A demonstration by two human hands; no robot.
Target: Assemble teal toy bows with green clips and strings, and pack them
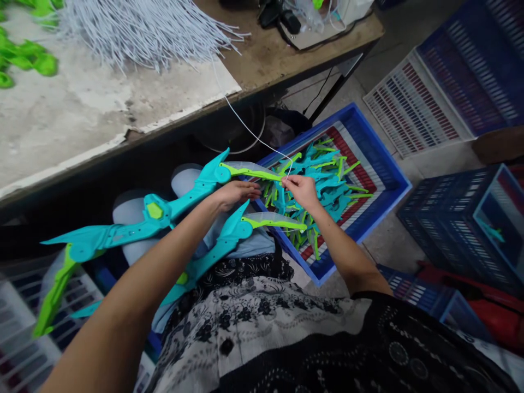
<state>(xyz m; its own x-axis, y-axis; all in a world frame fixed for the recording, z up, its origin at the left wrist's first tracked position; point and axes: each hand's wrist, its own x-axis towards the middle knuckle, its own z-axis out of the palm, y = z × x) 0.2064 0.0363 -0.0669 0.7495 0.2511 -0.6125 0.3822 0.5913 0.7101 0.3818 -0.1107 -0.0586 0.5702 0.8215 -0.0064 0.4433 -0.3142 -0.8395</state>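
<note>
A long teal and lime-green toy bow (pixel 164 210) lies across my lap. My left hand (pixel 235 194) is closed around its upper limb near the green tip. Just to the right, my right hand (pixel 301 188) pinches a thin white string (pixel 245 125) at the tip of the green limb (pixel 251 172). The string runs up to the workbench. A second teal bow (pixel 229 234) lies on my lap below my left forearm.
A blue crate (pixel 385 164) holding several teal and green bow parts sits on the floor beyond my hands. The workbench (pixel 102 109) carries a bundle of white strings (pixel 139 27) and green pieces (pixel 24 54). Other blue crates (pixel 462 218) stand right.
</note>
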